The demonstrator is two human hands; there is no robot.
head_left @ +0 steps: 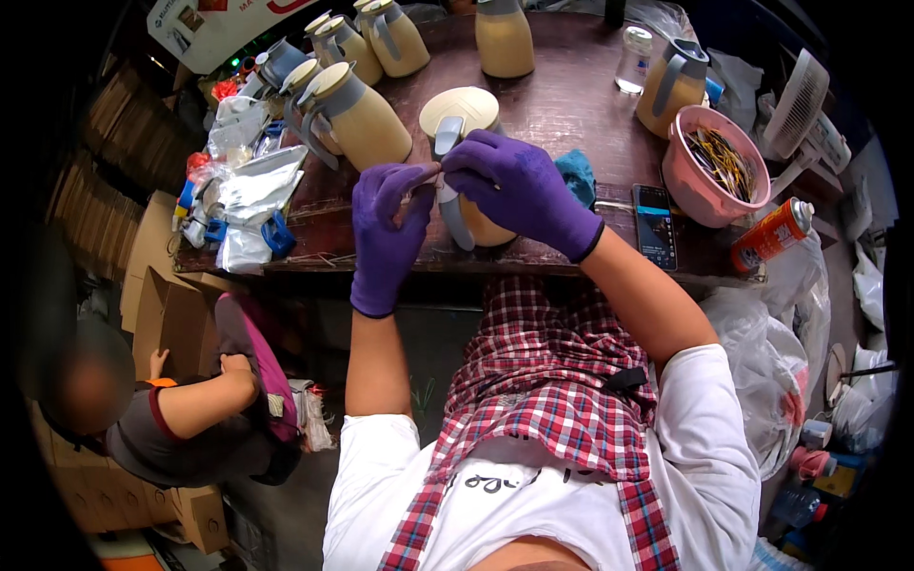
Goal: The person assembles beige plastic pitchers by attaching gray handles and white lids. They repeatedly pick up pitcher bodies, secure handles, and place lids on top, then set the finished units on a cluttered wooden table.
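Note:
Both my hands wear purple gloves and meet in front of a cream vacuum jug (461,107) with a grey handle and lid lever. My left hand (391,214) is pinched closed, its bare-looking fingertips near the jug's handle. My right hand (522,186) is also pinched, its fingertips against the left ones. A small pale thing seems to show between them, too small to name. The jug stands upright near the table's front edge, its middle partly hidden by my right hand.
More cream jugs (362,119) stand at the back left, with plastic bags (262,190) beside them. To the right are a teal cloth (575,176), a phone (654,228), a pink basket (695,186) of thin strips, a spray can (773,234) and a fan (800,105). A person (190,409) sits lower left.

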